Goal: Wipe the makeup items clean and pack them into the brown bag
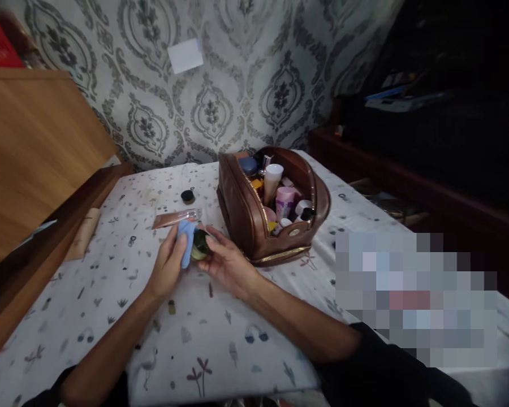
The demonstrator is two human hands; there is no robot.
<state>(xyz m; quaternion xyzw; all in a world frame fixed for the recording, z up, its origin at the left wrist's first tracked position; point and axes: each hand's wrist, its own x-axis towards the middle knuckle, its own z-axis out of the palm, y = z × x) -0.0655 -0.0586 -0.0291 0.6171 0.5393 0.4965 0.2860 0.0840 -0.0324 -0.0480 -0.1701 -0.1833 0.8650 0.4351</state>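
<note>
A blue cloth is pinched in my left hand, whose thumb presses on its face. Right beside it, my right hand grips a small round green jar with a dark top side; the cloth touches or nearly touches the jar's left side. Just behind my hands lies a flat clear packet with something pinkish-brown in it. A small black round lid rests farther back on the white printed sheet.
An unzipped brown leather toiletry bag, holding several bottles and tubes, including a pink-and-purple one, stands right of my hands. A beige tube lies by the wooden edge at left. Dark wooden furniture borders the right; a patterned wall is behind.
</note>
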